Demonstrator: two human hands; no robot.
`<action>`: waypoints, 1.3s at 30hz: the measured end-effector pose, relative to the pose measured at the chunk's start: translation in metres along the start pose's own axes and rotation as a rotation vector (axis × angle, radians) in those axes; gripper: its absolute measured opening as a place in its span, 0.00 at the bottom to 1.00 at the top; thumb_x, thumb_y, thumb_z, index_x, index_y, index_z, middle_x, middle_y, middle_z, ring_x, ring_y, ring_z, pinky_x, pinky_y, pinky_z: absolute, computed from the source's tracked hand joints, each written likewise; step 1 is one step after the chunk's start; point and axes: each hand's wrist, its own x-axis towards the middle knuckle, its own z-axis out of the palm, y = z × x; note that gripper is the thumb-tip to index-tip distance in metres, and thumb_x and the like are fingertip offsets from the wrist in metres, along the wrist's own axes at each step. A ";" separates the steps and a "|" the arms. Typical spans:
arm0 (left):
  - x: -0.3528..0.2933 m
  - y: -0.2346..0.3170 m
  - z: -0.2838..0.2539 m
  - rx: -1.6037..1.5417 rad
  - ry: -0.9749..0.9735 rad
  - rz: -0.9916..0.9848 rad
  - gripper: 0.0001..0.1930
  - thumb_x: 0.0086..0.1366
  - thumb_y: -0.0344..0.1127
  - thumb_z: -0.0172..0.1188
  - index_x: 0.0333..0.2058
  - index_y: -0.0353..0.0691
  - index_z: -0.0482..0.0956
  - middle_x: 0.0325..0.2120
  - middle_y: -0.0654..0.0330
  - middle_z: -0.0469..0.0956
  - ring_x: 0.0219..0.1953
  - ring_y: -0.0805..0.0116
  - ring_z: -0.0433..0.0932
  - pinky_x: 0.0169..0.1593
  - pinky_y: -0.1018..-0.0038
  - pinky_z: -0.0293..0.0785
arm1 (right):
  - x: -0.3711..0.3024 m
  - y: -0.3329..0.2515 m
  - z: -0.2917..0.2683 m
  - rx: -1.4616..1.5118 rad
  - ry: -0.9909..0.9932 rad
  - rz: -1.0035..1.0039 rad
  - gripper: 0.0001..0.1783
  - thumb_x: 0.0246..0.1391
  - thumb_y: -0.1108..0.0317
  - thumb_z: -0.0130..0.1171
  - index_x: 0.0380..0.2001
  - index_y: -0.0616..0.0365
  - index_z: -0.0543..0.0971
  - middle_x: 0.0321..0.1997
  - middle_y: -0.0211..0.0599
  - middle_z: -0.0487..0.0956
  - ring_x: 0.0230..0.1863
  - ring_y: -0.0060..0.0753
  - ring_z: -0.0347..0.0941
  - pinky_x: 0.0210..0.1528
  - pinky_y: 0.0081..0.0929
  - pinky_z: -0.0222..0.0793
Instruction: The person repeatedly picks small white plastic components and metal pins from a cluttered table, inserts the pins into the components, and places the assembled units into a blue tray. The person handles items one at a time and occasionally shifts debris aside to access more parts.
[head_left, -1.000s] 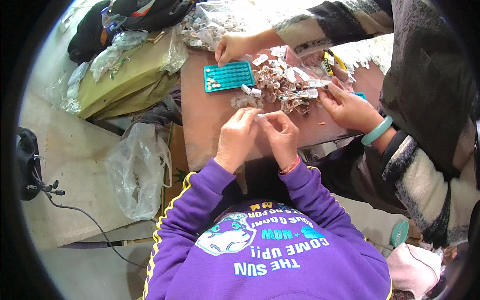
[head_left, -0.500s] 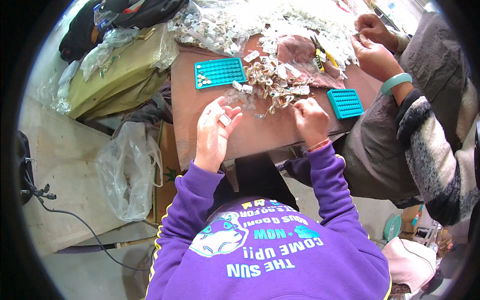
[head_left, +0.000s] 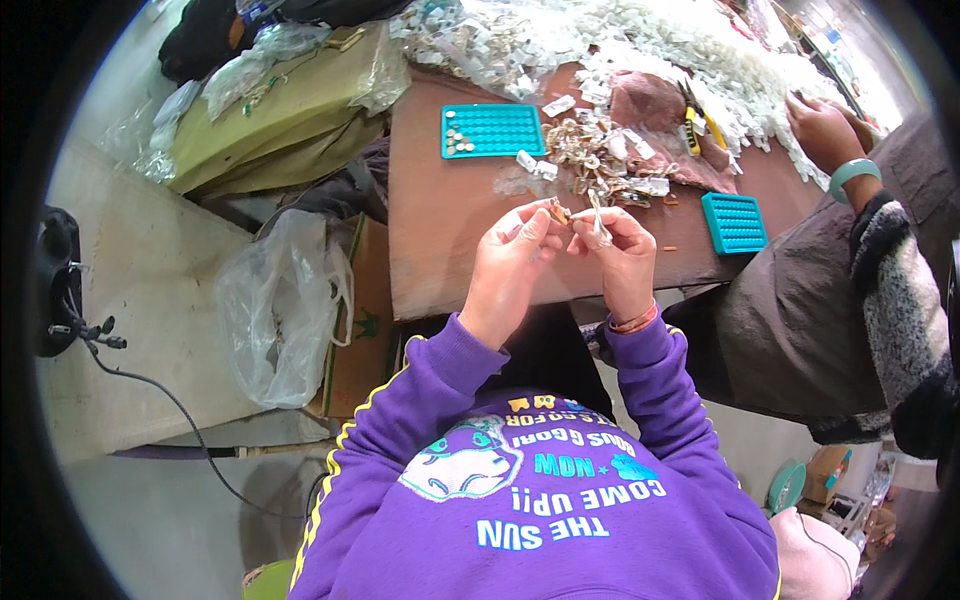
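My left hand (head_left: 515,262) and my right hand (head_left: 622,258) meet over the table's near edge, fingertips almost touching. Between the left thumb and fingers is a small brownish piece (head_left: 560,212), too small to name exactly. My right hand pinches a pale looped wire piece (head_left: 599,222), whose loop stands up above the fingers. Whether the two pieces are joined is unclear. Just beyond lies a heap of tangled wire pieces (head_left: 590,150) with white tags. A teal tray (head_left: 490,118) with several small round discs in its left cells sits behind my left hand.
A second teal tray (head_left: 734,223) lies at the table's right side. Yellow-handled pliers (head_left: 692,128) rest on a reddish cloth (head_left: 640,100). A large white heap (head_left: 680,45) covers the back. At right, another person's hand (head_left: 832,135) works near it. A plastic bag (head_left: 285,310) stands left.
My right hand has come away from the wire heap with a looped piece. My left hand has moved right to meet it. The white piece formerly in my left hand no longer shows.
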 end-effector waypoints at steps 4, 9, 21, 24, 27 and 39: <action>-0.003 0.002 -0.008 -0.040 -0.030 0.043 0.13 0.68 0.33 0.56 0.48 0.34 0.73 0.38 0.62 0.77 0.37 0.77 0.74 0.43 0.80 0.71 | -0.007 0.005 0.009 0.011 -0.085 -0.047 0.06 0.56 0.74 0.60 0.37 0.65 0.80 0.33 0.34 0.80 0.30 0.20 0.74 0.34 0.17 0.70; -0.005 0.002 -0.009 -0.175 -0.098 0.084 0.09 0.67 0.31 0.57 0.42 0.35 0.73 0.37 0.59 0.78 0.36 0.74 0.74 0.43 0.78 0.72 | -0.010 0.009 0.006 -0.056 -0.224 -0.141 0.09 0.55 0.79 0.57 0.40 0.66 0.79 0.41 0.39 0.79 0.33 0.21 0.75 0.36 0.18 0.71; -0.009 0.021 -0.018 0.314 0.006 0.362 0.08 0.60 0.27 0.63 0.39 0.35 0.77 0.34 0.56 0.81 0.34 0.78 0.74 0.40 0.81 0.71 | -0.018 -0.031 0.013 0.121 -0.214 0.128 0.25 0.51 0.77 0.60 0.54 0.62 0.68 0.52 0.41 0.73 0.46 0.27 0.75 0.48 0.26 0.71; -0.011 0.018 -0.016 0.206 0.047 0.354 0.08 0.61 0.26 0.62 0.39 0.35 0.77 0.34 0.56 0.81 0.32 0.78 0.73 0.38 0.82 0.70 | -0.018 -0.024 0.024 0.076 -0.081 0.078 0.14 0.50 0.82 0.63 0.40 0.63 0.76 0.43 0.34 0.75 0.38 0.16 0.75 0.37 0.14 0.72; -0.012 0.016 -0.016 0.035 0.091 0.333 0.07 0.61 0.26 0.62 0.38 0.35 0.77 0.35 0.56 0.81 0.31 0.79 0.72 0.36 0.82 0.69 | -0.028 -0.017 0.032 -0.123 -0.079 -0.116 0.12 0.47 0.84 0.64 0.37 0.63 0.77 0.39 0.30 0.74 0.35 0.15 0.73 0.37 0.13 0.71; -0.024 0.028 -0.015 0.007 -0.091 -0.032 0.09 0.66 0.34 0.59 0.41 0.35 0.77 0.35 0.62 0.78 0.37 0.78 0.75 0.43 0.82 0.71 | 0.006 -0.058 0.023 -0.416 -0.315 -0.090 0.13 0.60 0.75 0.52 0.47 0.67 0.77 0.41 0.36 0.74 0.40 0.24 0.73 0.45 0.21 0.70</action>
